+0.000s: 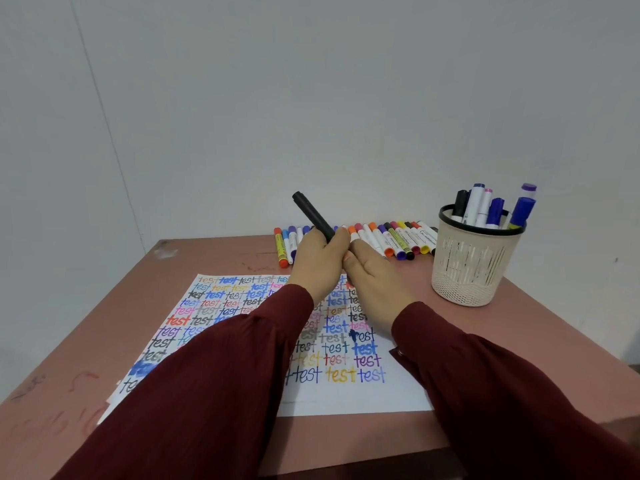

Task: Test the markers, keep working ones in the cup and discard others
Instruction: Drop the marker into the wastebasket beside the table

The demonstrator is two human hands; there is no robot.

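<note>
One black plastic marker [311, 213] is up in the air, left of the beige perforated plastic cup with a black rim [474, 268] and above the cup's base level. Its long axis runs on a slant: the free end points up and away from the cup, and the lower end is hidden between two hands. The left hand [320, 263] is wrapped round the barrel, fingers curled tight. The right hand [375, 284], on the cup's side, touches the left one at the marker's hidden end; I cannot tell whether it holds anything.

About six markers stand upright in the cup [495, 211] in black, white and blue. Just left of the cup lies one row of coloured markers [398, 239] — more than a dozen, partly hidden by the hands. One white paper sheet [346, 396], filled with "test" in many colours, lies on the reddish-brown table [214, 258], nearer the person than the cup.
</note>
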